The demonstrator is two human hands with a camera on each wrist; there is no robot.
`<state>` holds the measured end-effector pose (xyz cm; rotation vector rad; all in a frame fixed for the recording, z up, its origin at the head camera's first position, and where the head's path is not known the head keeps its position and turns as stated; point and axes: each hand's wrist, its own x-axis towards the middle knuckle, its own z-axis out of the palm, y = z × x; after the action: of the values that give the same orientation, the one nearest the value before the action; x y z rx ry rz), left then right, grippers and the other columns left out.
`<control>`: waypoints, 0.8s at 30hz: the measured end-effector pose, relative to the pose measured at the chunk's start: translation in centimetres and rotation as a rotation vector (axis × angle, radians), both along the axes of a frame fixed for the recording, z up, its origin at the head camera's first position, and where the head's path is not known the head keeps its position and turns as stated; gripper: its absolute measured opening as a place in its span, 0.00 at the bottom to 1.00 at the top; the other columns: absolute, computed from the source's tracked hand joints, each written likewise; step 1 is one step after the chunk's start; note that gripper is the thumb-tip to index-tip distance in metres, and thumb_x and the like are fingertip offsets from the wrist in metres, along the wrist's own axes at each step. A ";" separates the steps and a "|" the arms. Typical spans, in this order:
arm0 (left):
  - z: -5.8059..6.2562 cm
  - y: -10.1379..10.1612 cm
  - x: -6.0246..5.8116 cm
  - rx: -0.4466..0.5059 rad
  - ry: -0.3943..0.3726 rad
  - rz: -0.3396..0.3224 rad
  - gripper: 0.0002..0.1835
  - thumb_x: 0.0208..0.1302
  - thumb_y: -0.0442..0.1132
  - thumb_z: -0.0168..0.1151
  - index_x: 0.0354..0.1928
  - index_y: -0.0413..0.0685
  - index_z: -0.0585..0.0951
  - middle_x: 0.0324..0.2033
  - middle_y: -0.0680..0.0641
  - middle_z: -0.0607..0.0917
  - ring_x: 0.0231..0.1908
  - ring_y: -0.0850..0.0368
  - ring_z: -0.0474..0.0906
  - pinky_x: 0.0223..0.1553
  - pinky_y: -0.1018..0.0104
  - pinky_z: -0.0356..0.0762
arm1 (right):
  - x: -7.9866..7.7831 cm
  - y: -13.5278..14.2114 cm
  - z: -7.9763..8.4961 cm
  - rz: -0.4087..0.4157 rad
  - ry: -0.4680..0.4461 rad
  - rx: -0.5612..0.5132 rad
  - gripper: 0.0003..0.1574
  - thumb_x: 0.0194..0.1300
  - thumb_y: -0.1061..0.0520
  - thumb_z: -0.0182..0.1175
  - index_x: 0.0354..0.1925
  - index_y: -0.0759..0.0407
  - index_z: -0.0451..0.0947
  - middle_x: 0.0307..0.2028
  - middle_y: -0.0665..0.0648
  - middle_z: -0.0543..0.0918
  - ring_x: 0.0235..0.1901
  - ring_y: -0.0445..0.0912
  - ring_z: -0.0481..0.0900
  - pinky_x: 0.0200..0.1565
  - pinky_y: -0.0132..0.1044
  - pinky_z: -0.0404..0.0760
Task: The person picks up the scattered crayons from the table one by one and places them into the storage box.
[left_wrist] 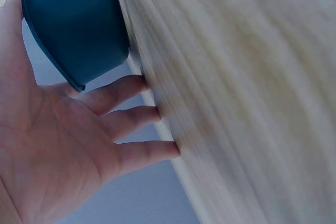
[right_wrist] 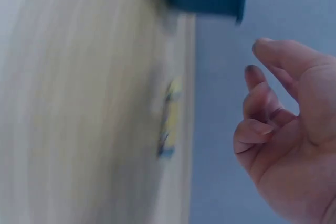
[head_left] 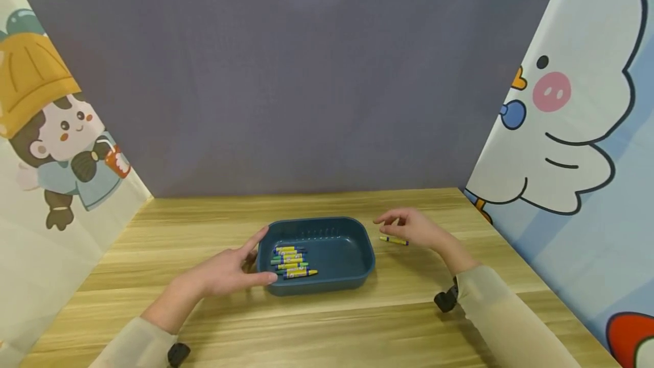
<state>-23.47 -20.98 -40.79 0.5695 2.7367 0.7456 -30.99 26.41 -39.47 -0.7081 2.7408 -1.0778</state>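
A dark teal plastic tray (head_left: 327,285) sits on the wooden table, with several crayons (head_left: 293,258) in yellow wrappers lying side by side in its left half. My left hand (head_left: 231,270) spans the tray's left end, thumb at the near rim and index finger at the far rim. In the left wrist view, its other three fingers (left_wrist: 137,153) stretch straight down to the tabletop. Right of the tray lies one yellow-wrapped crayon (head_left: 394,241). Just above it hovers my right hand (head_left: 415,228), holding nothing, fingers loosely bent and thumb apart from the index finger.
The wood-grain table (head_left: 306,328) ends at a grey backdrop (head_left: 306,84). Cartoon-printed panels flank it, a left panel (head_left: 30,260) and a right panel (head_left: 552,186). Dark wrist cameras show below both sleeves.
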 end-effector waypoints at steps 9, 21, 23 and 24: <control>-0.1 0.0 0.1 0.005 0.003 0.012 0.62 0.68 0.75 0.67 0.91 0.69 0.43 0.71 0.33 0.82 0.73 0.31 0.76 0.73 0.30 0.71 | -1.1 3.9 -2.5 0.010 -0.064 0.035 0.22 0.75 0.58 0.70 0.65 0.60 0.87 0.56 0.62 0.91 0.42 0.46 0.83 0.41 0.36 0.84; -0.1 -0.1 0.1 0.004 -0.010 0.013 0.62 0.68 0.75 0.67 0.91 0.69 0.42 0.72 0.32 0.81 0.73 0.29 0.76 0.73 0.30 0.71 | -1.7 4.9 -3.6 0.008 -0.101 0.060 0.21 0.74 0.57 0.71 0.63 0.61 0.88 0.61 0.64 0.90 0.60 0.57 0.87 0.56 0.41 0.84; -0.1 -0.1 0.2 0.004 -0.010 0.014 0.62 0.68 0.75 0.67 0.91 0.70 0.42 0.72 0.32 0.81 0.73 0.29 0.76 0.73 0.30 0.71 | -1.7 4.8 -3.7 0.003 -0.095 0.065 0.20 0.74 0.57 0.71 0.61 0.60 0.89 0.60 0.64 0.90 0.59 0.56 0.87 0.56 0.41 0.84; -0.1 -0.1 0.2 0.004 -0.011 0.015 0.62 0.68 0.75 0.67 0.91 0.70 0.42 0.72 0.32 0.81 0.73 0.29 0.76 0.73 0.30 0.71 | -1.7 4.8 -3.8 0.001 -0.089 0.068 0.19 0.75 0.57 0.71 0.61 0.60 0.90 0.60 0.63 0.91 0.57 0.53 0.87 0.55 0.41 0.84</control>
<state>-23.31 -21.03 -40.90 0.5453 2.7328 0.7558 -32.69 31.25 -43.22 -0.6365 2.6872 -0.9860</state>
